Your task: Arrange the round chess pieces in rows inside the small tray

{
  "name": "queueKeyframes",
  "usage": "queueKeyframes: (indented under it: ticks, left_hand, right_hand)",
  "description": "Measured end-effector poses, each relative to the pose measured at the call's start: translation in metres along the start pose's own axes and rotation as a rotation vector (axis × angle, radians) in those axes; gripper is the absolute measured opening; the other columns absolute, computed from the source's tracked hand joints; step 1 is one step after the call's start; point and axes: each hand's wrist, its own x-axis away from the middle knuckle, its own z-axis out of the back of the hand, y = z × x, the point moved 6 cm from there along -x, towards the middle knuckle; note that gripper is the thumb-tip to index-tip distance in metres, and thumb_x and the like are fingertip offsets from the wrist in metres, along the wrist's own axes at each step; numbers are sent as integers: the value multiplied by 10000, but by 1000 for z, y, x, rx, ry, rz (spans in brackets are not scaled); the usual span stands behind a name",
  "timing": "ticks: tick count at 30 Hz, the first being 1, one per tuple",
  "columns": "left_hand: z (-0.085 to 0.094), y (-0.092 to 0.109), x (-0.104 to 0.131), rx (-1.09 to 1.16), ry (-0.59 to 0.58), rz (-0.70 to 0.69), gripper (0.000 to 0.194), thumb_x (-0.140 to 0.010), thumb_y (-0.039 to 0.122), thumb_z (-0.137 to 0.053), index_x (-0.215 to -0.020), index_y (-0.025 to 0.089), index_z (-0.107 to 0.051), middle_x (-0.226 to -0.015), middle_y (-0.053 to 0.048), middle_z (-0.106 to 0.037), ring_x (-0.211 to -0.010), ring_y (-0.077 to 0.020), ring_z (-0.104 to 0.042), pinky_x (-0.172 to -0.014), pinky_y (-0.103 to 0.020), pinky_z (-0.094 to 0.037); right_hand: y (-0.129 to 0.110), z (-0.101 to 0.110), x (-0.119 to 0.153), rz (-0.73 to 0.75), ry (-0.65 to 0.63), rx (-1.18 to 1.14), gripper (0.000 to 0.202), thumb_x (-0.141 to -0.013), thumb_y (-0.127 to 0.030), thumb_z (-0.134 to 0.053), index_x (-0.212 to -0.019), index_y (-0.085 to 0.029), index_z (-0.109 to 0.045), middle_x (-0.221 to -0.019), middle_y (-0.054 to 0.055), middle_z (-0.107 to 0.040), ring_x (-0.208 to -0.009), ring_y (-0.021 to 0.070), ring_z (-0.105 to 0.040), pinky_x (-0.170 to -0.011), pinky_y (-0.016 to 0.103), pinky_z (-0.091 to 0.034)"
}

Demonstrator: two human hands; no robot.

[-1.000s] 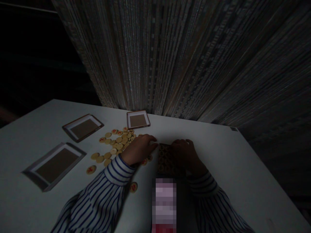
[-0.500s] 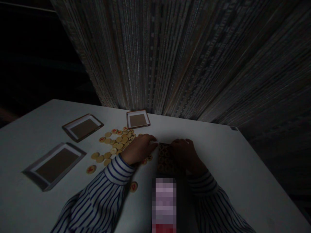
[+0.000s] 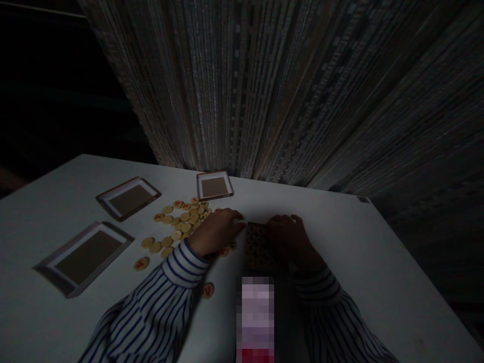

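Between my hands lies a small dark box (image 3: 255, 247) with round Chinese chess pieces set in rows; its right side is covered by my right hand. My right hand (image 3: 291, 239) is closed over that side, its fingers bent around the edge, though deep shade hides the fingertips. At the box's far left corner, my left hand (image 3: 219, 229) has its fingers curved and a small gap between thumb and forefinger, with no piece visible there. Under and beside it spread loose wooden chess pieces (image 3: 185, 217), some face up with red or black characters.
Three shallow open box parts lie on the white table (image 3: 340, 242): a larger tray (image 3: 119, 231) at left, a brown-rimmed one (image 3: 100, 200) behind it, a smaller one (image 3: 214, 175) at the back. A striped curtain (image 3: 257, 91) hangs behind. One red-marked piece (image 3: 207, 290) sits nearer me.
Both hands keep almost the same pose; the right fingers have shifted very slightly. The box and loose pieces stay where they were.
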Motion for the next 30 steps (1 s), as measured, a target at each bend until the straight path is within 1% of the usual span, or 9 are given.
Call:
queueKeyframes:
  ticks: [4,8,10,13,16,21,24,26,30]
  left_hand:
    - [4,1,0,22,38,11,310,-881,269,-430,-1054,152,-660,-1035,-93,-692,-949,-214,-634,-828,-292,-459]
    - [9,0,-1,47,78,30,292,-866,231,-435,-1008,148,-676,-1006,-87,-703,-930,-211,-640,-829,-286,-465]
    - [10,0,-1,54,84,32,283,-861,227,-434,-975,152,-683,-965,-82,-711,-891,-205,-649,-806,-282,-471]
    - [12,0,-1,60,86,28,277,-857,230,-428,-916,157,-689,-891,-74,-718,-829,-199,-658,-754,-277,-476]
    - [15,1,-1,50,111,24,270,-849,228,-432,-882,156,-691,-887,-78,-716,-825,-208,-656,-729,-286,-472]
    - [21,-1,0,69,159,19,251,-837,237,-450,-873,160,-686,-855,-63,-719,-805,-203,-656,-725,-287,-471]
    - [24,-2,1,85,158,13,247,-834,241,-452,-874,160,-682,-835,-54,-719,-781,-197,-656,-719,-290,-472]
    - [28,-1,2,110,173,-2,240,-828,243,-462,-873,157,-681,-841,-52,-719,-789,-196,-655,-730,-291,-474]
    - [43,1,7,183,270,-16,235,-825,259,-474,-891,162,-678,-864,-44,-722,-815,-196,-654,-744,-286,-481]
  right_hand:
    - [6,10,1,-32,75,23,223,-903,-216,-430,-918,-191,-651,-988,64,-669,-946,205,-570,-909,399,-263]
    - [10,22,2,-50,225,22,233,-895,-206,-432,-832,-165,-653,-821,53,-677,-795,173,-585,-806,341,-305]
    - [11,25,3,-47,284,19,219,-880,-201,-454,-795,-164,-652,-785,50,-675,-754,167,-583,-769,330,-310]
    - [12,25,4,-38,313,12,208,-870,-189,-467,-774,-163,-650,-768,50,-672,-743,168,-586,-759,327,-313]
    - [12,28,5,-32,337,-4,218,-873,-191,-461,-760,-162,-645,-748,49,-662,-738,167,-585,-755,324,-318]
    - [12,37,8,-23,353,-14,215,-864,-191,-471,-746,-161,-648,-732,53,-659,-716,174,-586,-730,328,-333]
    - [15,43,11,-12,368,-59,210,-861,-204,-483,-748,-170,-656,-727,47,-662,-700,177,-590,-706,322,-346]
    - [18,48,13,3,404,-112,198,-858,-216,-491,-764,-179,-661,-736,45,-669,-702,177,-594,-696,316,-359]
    - [24,62,21,30,511,-212,162,-847,-222,-504,-796,-182,-653,-786,52,-683,-740,190,-603,-710,319,-390]
